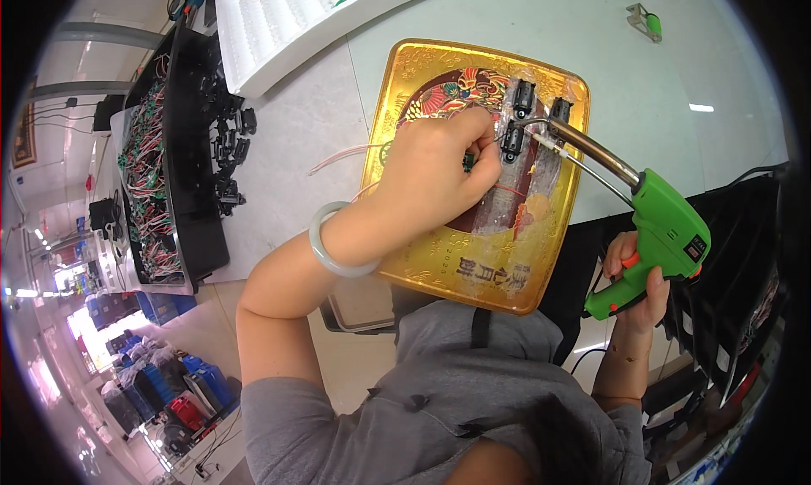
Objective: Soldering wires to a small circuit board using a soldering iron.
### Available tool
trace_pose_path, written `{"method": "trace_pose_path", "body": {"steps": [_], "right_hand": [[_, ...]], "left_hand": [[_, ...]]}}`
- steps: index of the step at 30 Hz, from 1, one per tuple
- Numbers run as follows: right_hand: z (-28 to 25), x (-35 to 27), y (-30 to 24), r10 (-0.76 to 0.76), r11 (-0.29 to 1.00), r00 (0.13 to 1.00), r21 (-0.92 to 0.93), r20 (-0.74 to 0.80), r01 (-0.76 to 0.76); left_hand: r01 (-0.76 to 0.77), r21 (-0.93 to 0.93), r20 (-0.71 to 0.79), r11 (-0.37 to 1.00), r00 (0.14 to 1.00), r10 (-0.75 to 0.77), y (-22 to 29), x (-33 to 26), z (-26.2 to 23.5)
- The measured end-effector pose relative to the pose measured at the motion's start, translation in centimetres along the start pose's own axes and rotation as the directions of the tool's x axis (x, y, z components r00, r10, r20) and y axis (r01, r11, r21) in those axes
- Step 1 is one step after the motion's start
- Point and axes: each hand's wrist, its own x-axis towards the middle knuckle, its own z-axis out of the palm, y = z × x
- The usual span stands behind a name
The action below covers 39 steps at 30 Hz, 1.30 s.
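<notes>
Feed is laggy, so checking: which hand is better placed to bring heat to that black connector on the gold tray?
Right. The right hand grips the green soldering gun, whose tip already sits at the black connector on the gold tray. The left hand is busy pinching a small part beside it.

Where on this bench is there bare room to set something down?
Bare white tabletop lies beyond the gold tray, up to the white rack, and right toward a small green clip. Crowded: the black tray of wired parts, and the black parts under the left hand.
</notes>
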Motion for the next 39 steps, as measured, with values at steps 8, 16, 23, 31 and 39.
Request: {"method": "trace_pose_path", "body": {"steps": [8,16,23,31,39], "right_hand": [[-0.8,0.0,0.4,-0.003,0.997,0.999,0.081,0.05,-0.001],[-0.9,-0.1,0.8,-0.006,0.994,0.999,0.105,0.045,0.002],[0.4,0.0,0.3,0.056,0.998,0.997,0.032,-0.058,-0.054],[0.7,-0.2,0.3,0.022,1.0,0.997,-0.01,-0.077,-0.023],[0.2,-0.3,0.3,-0.059,0.998,0.998,-0.007,-0.017,0.059]], "left_hand": [[0.01,0.022,-0.001,1.0,1.0,-0.01,0.0,-0.1,-0.1],[-0.012,0.038,0.005,0.999,1.0,0.012,-0.2,-0.2,0.0],[-0.011,0.034,0.01,0.999,1.0,0.011,-0.3,-0.1,0.0],[-0.022,0.038,0.021,0.999,1.0,0.022,-0.5,0.0,0.0],[-0.022,0.024,0.009,0.999,1.0,0.021,-0.6,0.0,-0.1]]}}
